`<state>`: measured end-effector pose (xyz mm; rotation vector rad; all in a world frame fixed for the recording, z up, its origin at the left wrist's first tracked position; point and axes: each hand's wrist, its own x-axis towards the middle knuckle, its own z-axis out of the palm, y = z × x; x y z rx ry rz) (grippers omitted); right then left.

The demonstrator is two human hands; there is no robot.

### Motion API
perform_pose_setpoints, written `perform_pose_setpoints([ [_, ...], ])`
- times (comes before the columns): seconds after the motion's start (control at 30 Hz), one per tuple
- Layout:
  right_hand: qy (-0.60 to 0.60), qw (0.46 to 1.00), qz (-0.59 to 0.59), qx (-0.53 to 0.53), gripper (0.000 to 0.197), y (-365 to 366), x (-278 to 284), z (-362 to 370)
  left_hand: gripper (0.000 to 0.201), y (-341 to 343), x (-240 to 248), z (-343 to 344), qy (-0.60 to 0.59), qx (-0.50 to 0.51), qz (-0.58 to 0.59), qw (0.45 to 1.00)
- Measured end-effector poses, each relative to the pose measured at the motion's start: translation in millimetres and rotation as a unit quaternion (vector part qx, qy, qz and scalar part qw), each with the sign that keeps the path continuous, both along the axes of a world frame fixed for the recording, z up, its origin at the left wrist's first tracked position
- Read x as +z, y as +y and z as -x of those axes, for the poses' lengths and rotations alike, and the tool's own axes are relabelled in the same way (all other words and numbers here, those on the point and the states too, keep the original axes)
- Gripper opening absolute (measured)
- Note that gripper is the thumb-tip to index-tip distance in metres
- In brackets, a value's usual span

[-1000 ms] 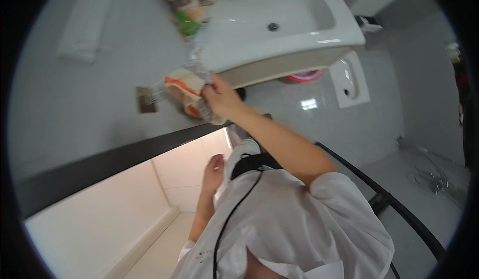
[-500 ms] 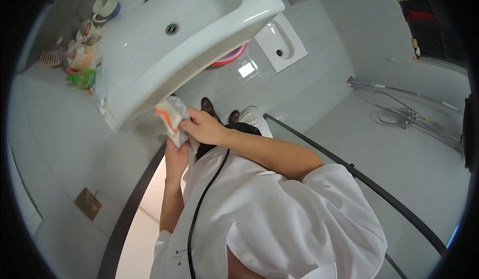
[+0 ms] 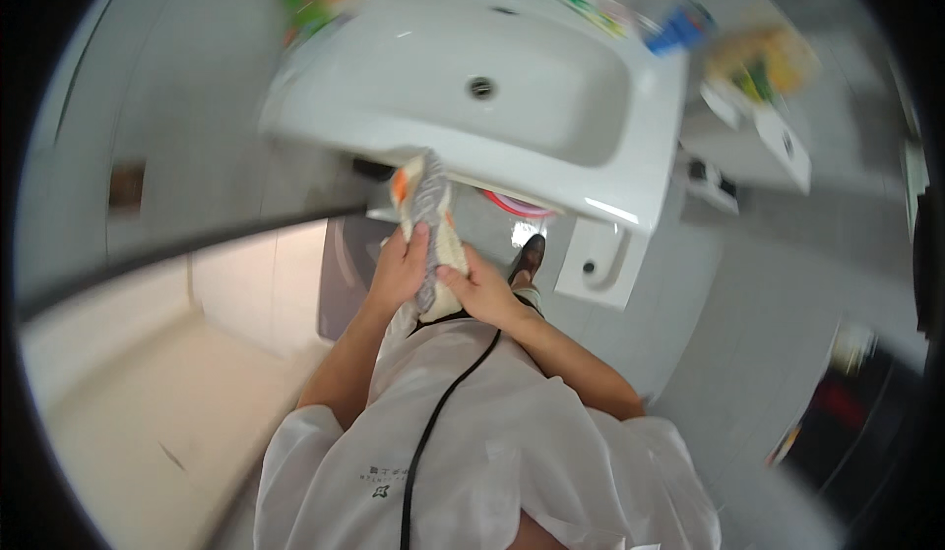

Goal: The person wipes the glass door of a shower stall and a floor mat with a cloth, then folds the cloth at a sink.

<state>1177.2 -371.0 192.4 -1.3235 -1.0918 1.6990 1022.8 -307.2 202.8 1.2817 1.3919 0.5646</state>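
Towel: cream with orange patches and a grey strip, bunched up lengthwise (image 3: 431, 196) – it's up in both hands in front of the waist, far end at the sink's front edge in this view. Can't tell if it touches.
Left hand: (image 3: 397, 270) gripping the towel's left side, thumb laid along the grey strip.
Right hand: (image 3: 479, 287) pinching the towel's lower right side, thumb on the cream part.
Sink: wide white washbasin (image 3: 345, 122), dark drain (image 3: 481, 88) in the bowl.
Sink rim: blue container (image 3: 679, 29) at the right, blurry green bottle (image 3: 307, 16) at the left.
Floor: pinkish-red basin (image 3: 519, 207) partly under the sink, white squat toilet (image 3: 594, 273) to the right – brown shoe (image 3: 533, 253) near it.
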Motion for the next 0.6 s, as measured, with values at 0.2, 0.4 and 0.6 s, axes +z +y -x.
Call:
perform_pose_setpoints([
  [0.2, 0.001, 0.990, 0.000, 0.141, 0.046, -6, 32, -31, 0.050, -79, 23, -29, -0.183, 0.237, 0.134, 0.945],
  [0.4, -0.032, 0.909, -0.069, 0.409, 0.049, -75, -41, -64, 0.046, -211, -10, -72, -0.308, 0.408, 0.174, 0.842],
  [0.6, -0.205, 0.781, -0.186, 0.560, 0.048, -116, 8, -51, 0.046, -350, -31, -101, -0.089, 0.548, 0.155, 0.817],
])
